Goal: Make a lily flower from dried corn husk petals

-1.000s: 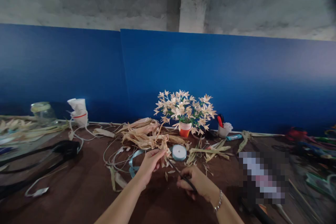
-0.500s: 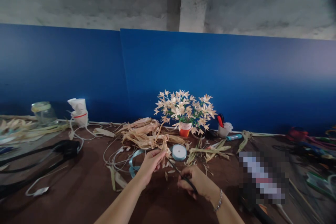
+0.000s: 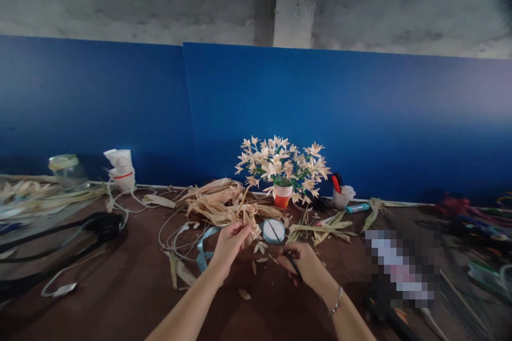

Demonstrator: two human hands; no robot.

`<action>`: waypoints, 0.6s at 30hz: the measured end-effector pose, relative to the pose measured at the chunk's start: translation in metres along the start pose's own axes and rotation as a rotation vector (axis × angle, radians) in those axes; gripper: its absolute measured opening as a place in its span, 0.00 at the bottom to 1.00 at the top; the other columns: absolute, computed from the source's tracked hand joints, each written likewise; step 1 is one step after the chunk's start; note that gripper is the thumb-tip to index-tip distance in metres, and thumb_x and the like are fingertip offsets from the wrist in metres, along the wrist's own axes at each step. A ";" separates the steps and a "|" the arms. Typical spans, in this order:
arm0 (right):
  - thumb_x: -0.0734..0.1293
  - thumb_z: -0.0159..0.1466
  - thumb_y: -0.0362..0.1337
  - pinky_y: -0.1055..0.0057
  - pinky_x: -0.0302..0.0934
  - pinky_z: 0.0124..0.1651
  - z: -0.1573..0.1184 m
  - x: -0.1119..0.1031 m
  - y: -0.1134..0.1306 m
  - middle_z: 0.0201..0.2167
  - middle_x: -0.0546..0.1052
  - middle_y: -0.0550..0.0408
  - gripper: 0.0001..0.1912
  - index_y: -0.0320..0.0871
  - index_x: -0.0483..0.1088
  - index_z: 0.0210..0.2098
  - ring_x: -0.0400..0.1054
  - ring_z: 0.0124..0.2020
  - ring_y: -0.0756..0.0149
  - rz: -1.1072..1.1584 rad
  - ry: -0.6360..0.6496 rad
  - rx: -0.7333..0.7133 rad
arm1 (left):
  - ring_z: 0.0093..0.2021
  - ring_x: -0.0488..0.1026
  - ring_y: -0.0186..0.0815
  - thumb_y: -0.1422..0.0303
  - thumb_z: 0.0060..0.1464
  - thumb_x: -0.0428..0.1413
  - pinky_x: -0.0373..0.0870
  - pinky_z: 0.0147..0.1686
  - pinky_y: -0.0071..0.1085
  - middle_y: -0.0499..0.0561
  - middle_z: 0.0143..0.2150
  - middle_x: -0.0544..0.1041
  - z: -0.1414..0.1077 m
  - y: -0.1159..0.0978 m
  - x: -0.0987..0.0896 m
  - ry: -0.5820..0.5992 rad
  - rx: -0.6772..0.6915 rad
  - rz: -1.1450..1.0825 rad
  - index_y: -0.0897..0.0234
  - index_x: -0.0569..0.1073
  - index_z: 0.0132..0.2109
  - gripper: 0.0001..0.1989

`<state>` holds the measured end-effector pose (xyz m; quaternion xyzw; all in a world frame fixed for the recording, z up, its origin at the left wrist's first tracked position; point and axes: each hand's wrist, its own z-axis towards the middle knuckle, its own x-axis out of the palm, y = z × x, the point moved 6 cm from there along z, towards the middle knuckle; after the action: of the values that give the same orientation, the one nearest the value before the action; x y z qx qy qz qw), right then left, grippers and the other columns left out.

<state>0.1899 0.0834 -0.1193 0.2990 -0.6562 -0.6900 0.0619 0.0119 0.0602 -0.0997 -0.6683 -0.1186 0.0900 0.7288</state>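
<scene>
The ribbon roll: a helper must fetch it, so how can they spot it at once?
On the brown table, find the pale flowers in an orange-and-white cup. Just in front of them, beside a pile of dried husk strips, a blue-edged ribbon roll lies flat. It alone is round and white-faced, and dark scissors in the right hand cross it.

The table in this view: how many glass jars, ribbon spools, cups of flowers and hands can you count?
Glass jar: 1
Ribbon spool: 1
Striped cup of pale flowers: 1
Hands: 2 (left hand, right hand)
Total: 5
</scene>
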 end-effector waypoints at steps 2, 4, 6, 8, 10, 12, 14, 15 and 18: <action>0.66 0.49 0.43 0.81 0.50 0.10 0.003 -0.001 -0.004 0.10 0.60 0.65 0.12 0.39 0.67 0.24 0.53 0.10 0.77 -0.006 -0.038 -0.014 | 0.16 0.56 0.24 0.60 0.41 0.56 0.49 0.16 0.21 0.43 0.16 0.64 0.001 -0.004 0.000 0.019 0.035 -0.003 0.68 0.72 0.28 0.14; 0.66 0.48 0.44 0.80 0.51 0.10 0.004 -0.002 -0.005 0.11 0.59 0.65 0.13 0.39 0.68 0.26 0.53 0.11 0.77 0.008 -0.069 -0.030 | 0.19 0.60 0.26 0.61 0.41 0.56 0.53 0.18 0.21 0.45 0.19 0.67 0.000 -0.006 0.002 0.061 0.042 -0.006 0.68 0.73 0.32 0.14; 0.67 0.47 0.44 0.80 0.52 0.11 0.003 -0.002 -0.002 0.12 0.61 0.64 0.15 0.39 0.69 0.28 0.52 0.11 0.77 0.034 -0.081 -0.044 | 0.23 0.64 0.29 0.63 0.41 0.56 0.57 0.21 0.23 0.47 0.23 0.71 -0.001 -0.007 0.007 0.115 0.037 -0.011 0.69 0.73 0.36 0.16; 0.67 0.47 0.45 0.79 0.53 0.11 0.002 0.001 0.003 0.14 0.63 0.63 0.17 0.38 0.69 0.31 0.52 0.11 0.78 0.076 -0.069 -0.055 | 0.25 0.66 0.31 0.64 0.41 0.56 0.59 0.24 0.24 0.49 0.25 0.72 -0.004 -0.006 0.013 0.186 0.024 -0.012 0.69 0.72 0.38 0.16; 0.67 0.48 0.45 0.79 0.54 0.12 0.000 0.005 0.008 0.15 0.64 0.62 0.18 0.37 0.69 0.32 0.53 0.12 0.77 0.111 -0.049 -0.064 | 0.24 0.66 0.30 0.66 0.42 0.56 0.59 0.24 0.24 0.48 0.26 0.73 -0.008 -0.004 0.021 0.248 0.015 -0.008 0.68 0.72 0.37 0.14; 0.66 0.48 0.45 0.79 0.53 0.12 -0.001 0.009 0.010 0.15 0.64 0.62 0.17 0.37 0.69 0.31 0.54 0.12 0.77 0.113 -0.038 -0.074 | 0.22 0.65 0.29 0.67 0.42 0.55 0.58 0.22 0.23 0.47 0.25 0.72 -0.013 -0.002 0.027 0.285 0.016 0.005 0.68 0.72 0.36 0.12; 0.66 0.49 0.43 0.80 0.52 0.12 -0.001 0.012 0.010 0.14 0.63 0.62 0.14 0.37 0.69 0.28 0.54 0.12 0.77 0.105 -0.029 -0.086 | 0.20 0.63 0.27 0.67 0.42 0.55 0.56 0.19 0.22 0.46 0.23 0.71 -0.016 0.001 0.032 0.307 0.006 0.032 0.68 0.72 0.35 0.11; 0.66 0.49 0.42 0.80 0.51 0.12 -0.001 0.013 0.009 0.14 0.63 0.63 0.13 0.37 0.68 0.26 0.54 0.12 0.78 0.109 -0.028 -0.095 | 0.18 0.62 0.26 0.67 0.42 0.55 0.55 0.17 0.21 0.46 0.22 0.70 -0.017 0.002 0.034 0.316 -0.004 0.051 0.68 0.72 0.34 0.10; 0.64 0.50 0.40 0.81 0.52 0.12 0.000 0.013 0.008 0.13 0.61 0.64 0.09 0.39 0.65 0.23 0.54 0.11 0.78 0.128 -0.033 -0.114 | 0.15 0.61 0.25 0.64 0.44 0.53 0.51 0.13 0.20 0.45 0.19 0.68 -0.019 0.004 0.036 0.334 -0.035 0.080 0.68 0.72 0.31 0.11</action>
<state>0.1771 0.0758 -0.1160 0.2411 -0.6346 -0.7257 0.1119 0.0517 0.0527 -0.1032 -0.6906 0.0293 0.0043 0.7226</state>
